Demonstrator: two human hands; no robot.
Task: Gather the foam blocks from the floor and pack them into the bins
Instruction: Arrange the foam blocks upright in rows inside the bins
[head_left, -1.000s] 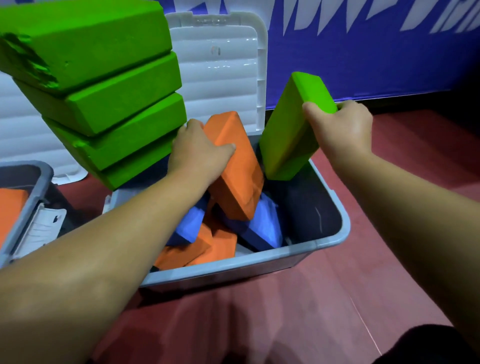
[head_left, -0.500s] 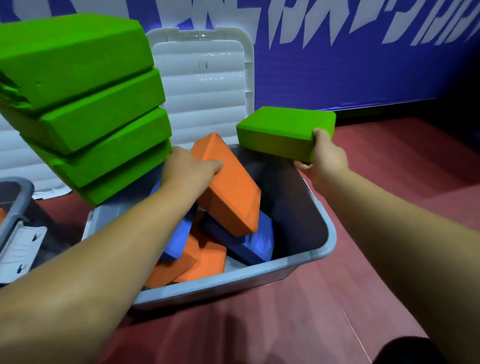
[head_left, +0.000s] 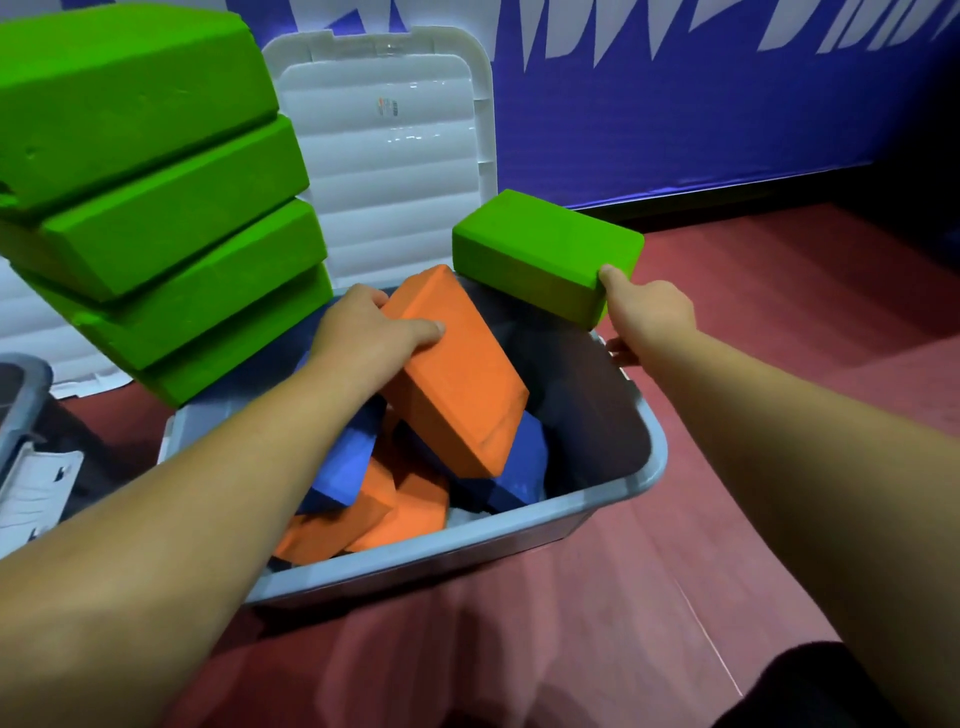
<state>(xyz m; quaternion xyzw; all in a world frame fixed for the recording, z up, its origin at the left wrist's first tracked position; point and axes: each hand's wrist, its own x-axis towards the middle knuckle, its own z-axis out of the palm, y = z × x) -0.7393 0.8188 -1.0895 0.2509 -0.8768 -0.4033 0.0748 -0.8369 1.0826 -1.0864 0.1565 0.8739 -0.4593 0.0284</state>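
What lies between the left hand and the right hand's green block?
In the head view, only the tilted orange block, which the left hand grips, and a bare strip of the grey bin's dark inside.

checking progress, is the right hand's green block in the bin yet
Out: right hand holds green block at the far corner of the gray bin.

- Green stack (head_left: 150, 208) runs off the left edge.
- Second bin (head_left: 28, 389), just a corner showing at left.
- Lid sticker (head_left: 388, 107), too small to read.
- Right hand (head_left: 649, 317), fingers mostly hidden under its green block (head_left: 545, 249).
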